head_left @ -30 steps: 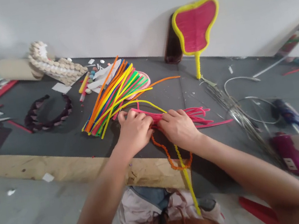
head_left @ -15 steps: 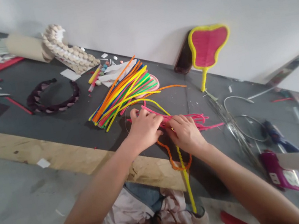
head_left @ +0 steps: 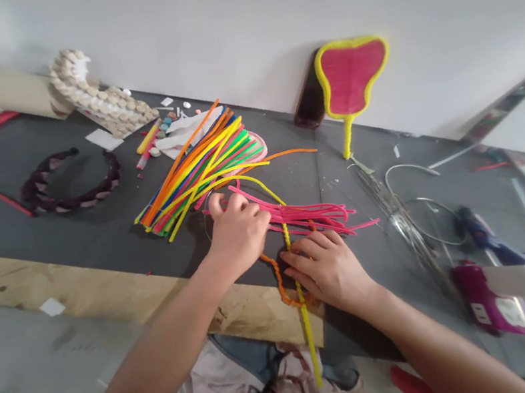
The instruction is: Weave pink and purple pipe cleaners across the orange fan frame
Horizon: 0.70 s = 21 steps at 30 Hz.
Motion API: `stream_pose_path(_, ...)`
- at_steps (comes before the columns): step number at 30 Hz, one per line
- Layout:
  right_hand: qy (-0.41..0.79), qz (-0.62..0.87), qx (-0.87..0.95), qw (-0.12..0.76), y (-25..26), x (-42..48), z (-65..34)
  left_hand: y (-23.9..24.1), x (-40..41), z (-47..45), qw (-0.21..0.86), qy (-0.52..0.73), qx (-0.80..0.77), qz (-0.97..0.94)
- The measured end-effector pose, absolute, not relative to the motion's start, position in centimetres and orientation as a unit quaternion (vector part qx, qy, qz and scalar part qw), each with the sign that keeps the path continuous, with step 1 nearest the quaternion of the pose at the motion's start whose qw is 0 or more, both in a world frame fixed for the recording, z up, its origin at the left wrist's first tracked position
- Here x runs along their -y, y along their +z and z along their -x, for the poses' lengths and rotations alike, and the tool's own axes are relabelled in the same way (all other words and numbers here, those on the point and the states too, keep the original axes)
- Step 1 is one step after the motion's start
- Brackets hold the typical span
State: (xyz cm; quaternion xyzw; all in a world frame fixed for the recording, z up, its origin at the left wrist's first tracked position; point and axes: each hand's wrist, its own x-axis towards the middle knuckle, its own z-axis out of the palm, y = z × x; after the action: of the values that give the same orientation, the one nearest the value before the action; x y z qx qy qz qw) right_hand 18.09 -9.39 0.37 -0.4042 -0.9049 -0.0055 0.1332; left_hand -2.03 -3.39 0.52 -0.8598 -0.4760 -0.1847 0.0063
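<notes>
Dark grey surface (head_left: 96, 232) with a pale wooden front edge, white wall behind. Well to the left of the left hand (head_left: 239, 234): a dark braided headband (head_left: 70, 186), lying flat. Just beyond that hand, fanning up and away from it: a bundle of coloured pipe cleaners (head_left: 196, 167). Left hand curled narrow, knuckles up, clamped over the near ends of the pink pipe cleaners (head_left: 314, 218), these stretching off to its right across the surface. Just right and nearer the body: right hand (head_left: 329, 269), fingers loosely extended and flat, gripping nothing, fingertips touching a yellow twisted stem (head_left: 306, 324) and covering part of an orange twisted loop (head_left: 277, 278). Stem overhanging the wooden edge toward the lap. Beyond the right hand, leaning on the wall: a pink fan edged in yellow (head_left: 353, 75). Right of that hand: a bundle of thin wires (head_left: 397, 213), then a blue glue gun (head_left: 483, 235) and a magenta packet (head_left: 483, 296).
</notes>
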Motion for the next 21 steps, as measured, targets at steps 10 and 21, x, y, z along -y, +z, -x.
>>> stream_pose_path(10, 0.005, 0.414, 0.895, 0.168, -0.1, 9.4, -17.9, 1.8, 2.8, 4.5, 0.032, -0.146, 0.559, 0.815)
stream_pose_path(21, 0.018, 0.58, 0.747, 0.325, 2.2, 5.8, -25.1, 2.3, 2.5, 4.8, -0.015, -0.098, 0.563, 0.82)
